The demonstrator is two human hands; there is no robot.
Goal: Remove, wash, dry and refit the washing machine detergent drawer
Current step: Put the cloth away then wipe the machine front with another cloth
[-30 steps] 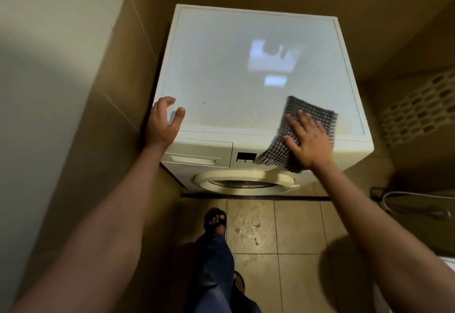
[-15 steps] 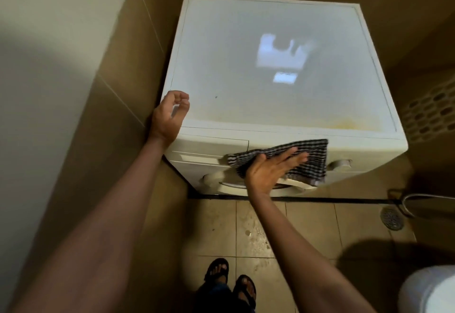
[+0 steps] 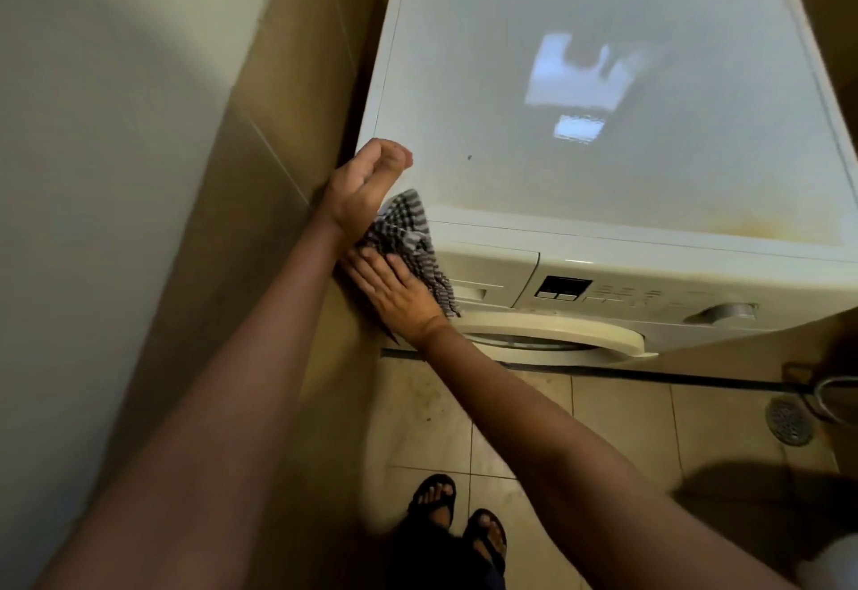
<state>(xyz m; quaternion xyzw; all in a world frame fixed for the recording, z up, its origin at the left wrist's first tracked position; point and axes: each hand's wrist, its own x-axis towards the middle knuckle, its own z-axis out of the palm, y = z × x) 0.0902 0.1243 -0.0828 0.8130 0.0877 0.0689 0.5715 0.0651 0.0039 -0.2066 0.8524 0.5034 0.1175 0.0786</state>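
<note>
**Checked cloth pressed flat over the drawer front**

The white washing machine point(image 3: 603, 55) fills the picture from 12 to 3 o'clock, seen from above and in front. Its detergent drawer point(image 3: 492, 264) is seated in its slot at the 9 o'clock end of the control panel. The drawer front is flush with the panel, and the handle recess shows along its lower edge. At the drawer's 3 o'clock side is a small dark display point(image 3: 562, 288), with a grey dial point(image 3: 724, 312) further along. Below the panel curves the rim of the round door point(image 3: 557, 327).

The right hand point(image 3: 394, 292) reaches in from 5 o'clock and lies flat on a black-and-white checked cloth point(image 3: 408, 237). Its fingers point(image 3: 371, 269) are straight, point toward 10 o'clock and grip nothing. They press the cloth against the 9 o'clock end of the drawer front and the machine's front corner. The cloth runs up over the front edge onto the lid.

The left hand point(image 3: 362, 190) sits on the lid's front corner at 9 o'clock, directly above the cloth, with its heel touching it. Its fingers point(image 3: 392, 155) are curled in toward the palm with the thumb alongside, and nothing shows inside them.

A yellowish stain point(image 3: 766, 227) marks the lid's front edge toward 3 o'clock. On the tiled floor point(image 3: 627, 427) at 6 o'clock are two feet in dark sandals point(image 3: 432, 494), and a round drain point(image 3: 789, 420) lies at 4 o'clock. Beige wall tiles point(image 3: 288, 79) stand just beside the machine at 9 o'clock.
</note>
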